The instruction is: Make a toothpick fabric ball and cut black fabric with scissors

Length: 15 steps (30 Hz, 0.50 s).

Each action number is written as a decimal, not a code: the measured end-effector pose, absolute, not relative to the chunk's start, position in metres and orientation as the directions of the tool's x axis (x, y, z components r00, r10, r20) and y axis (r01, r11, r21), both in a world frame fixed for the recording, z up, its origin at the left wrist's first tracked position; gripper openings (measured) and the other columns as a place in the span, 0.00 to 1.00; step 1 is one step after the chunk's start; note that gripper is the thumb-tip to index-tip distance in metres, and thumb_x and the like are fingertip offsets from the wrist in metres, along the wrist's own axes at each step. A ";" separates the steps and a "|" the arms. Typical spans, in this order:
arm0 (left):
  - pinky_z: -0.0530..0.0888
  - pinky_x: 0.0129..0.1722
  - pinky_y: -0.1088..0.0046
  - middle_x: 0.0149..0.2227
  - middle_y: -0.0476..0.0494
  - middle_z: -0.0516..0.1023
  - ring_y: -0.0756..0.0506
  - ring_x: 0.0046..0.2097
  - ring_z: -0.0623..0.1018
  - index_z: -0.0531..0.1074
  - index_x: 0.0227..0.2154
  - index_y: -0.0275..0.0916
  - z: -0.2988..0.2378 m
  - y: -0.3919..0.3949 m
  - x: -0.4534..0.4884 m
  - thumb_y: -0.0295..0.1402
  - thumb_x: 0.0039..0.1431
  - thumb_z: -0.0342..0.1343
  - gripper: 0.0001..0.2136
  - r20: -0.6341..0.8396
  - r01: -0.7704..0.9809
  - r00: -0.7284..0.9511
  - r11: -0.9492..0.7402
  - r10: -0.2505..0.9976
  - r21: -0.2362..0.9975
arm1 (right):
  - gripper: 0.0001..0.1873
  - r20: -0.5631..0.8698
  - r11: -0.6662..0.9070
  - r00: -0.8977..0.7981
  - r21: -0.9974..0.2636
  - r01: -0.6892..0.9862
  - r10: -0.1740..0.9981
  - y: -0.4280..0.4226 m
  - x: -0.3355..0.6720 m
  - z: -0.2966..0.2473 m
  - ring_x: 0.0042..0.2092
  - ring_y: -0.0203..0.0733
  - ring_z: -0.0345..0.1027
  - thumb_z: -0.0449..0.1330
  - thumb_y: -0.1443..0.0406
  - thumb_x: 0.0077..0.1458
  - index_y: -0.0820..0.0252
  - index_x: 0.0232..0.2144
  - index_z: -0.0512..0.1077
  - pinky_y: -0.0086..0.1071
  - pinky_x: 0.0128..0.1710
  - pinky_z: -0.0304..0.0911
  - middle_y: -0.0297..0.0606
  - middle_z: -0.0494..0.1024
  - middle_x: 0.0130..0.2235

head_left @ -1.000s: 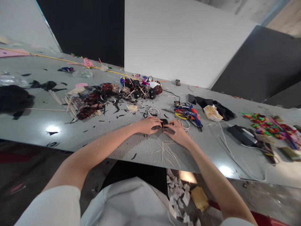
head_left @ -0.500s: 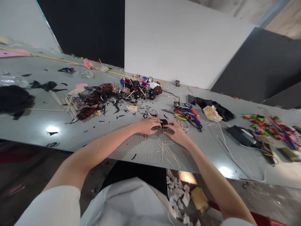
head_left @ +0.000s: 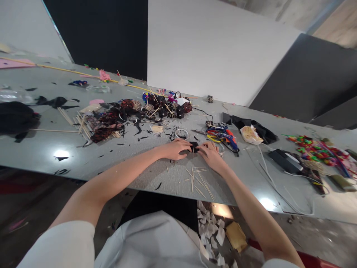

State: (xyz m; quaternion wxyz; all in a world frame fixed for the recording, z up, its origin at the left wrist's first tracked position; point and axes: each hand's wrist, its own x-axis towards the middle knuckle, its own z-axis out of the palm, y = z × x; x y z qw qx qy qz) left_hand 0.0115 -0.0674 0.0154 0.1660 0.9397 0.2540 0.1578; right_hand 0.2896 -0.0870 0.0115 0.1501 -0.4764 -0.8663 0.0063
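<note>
Between my hands is a small piece of black fabric [head_left: 194,146], low over the table, with a thin wooden stick showing at its lower edge. My left hand [head_left: 178,149] is closed on the fabric's left side, fingers bent round it. From the other side, my right hand [head_left: 209,152] pinches its right edge with thumb and fingertips. Several thin wooden sticks [head_left: 199,180] lie loose on the table just in front of my hands. A white ring [head_left: 182,133] rests behind my left hand, and another pale loop lies partly hidden by my right hand.
A glue gun [head_left: 227,136] with blue and orange parts lies right of centre, near a white cable [head_left: 267,171]. Dark fabric bundles and stick bursts [head_left: 161,106] spread behind. Black scraps litter the grey table [head_left: 111,162]. Colourful pieces [head_left: 312,149] stand far right.
My right hand has shifted slightly right, and more of the black fabric shows between my hands. My left hand stays almost where it was.
</note>
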 end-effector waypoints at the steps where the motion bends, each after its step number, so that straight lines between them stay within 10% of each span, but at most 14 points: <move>1: 0.54 0.70 0.54 0.69 0.40 0.66 0.38 0.70 0.64 0.73 0.56 0.45 0.015 -0.067 0.012 0.39 0.69 0.51 0.16 0.218 0.426 0.820 -0.817 0.530 0.388 | 0.16 0.253 0.545 -0.500 -0.155 0.824 0.828 -0.086 0.289 0.011 0.55 0.56 0.63 0.51 0.56 0.70 0.49 0.52 0.75 0.48 0.52 0.58 0.46 0.72 0.53; 15: 0.53 0.70 0.51 0.71 0.40 0.63 0.36 0.71 0.61 0.72 0.59 0.44 0.012 -0.065 0.011 0.42 0.71 0.49 0.19 0.180 0.429 0.828 -0.808 0.530 0.403 | 0.09 0.262 0.547 -0.499 -0.160 0.821 0.826 -0.083 0.291 0.008 0.49 0.51 0.65 0.53 0.66 0.66 0.55 0.37 0.73 0.44 0.48 0.57 0.44 0.75 0.45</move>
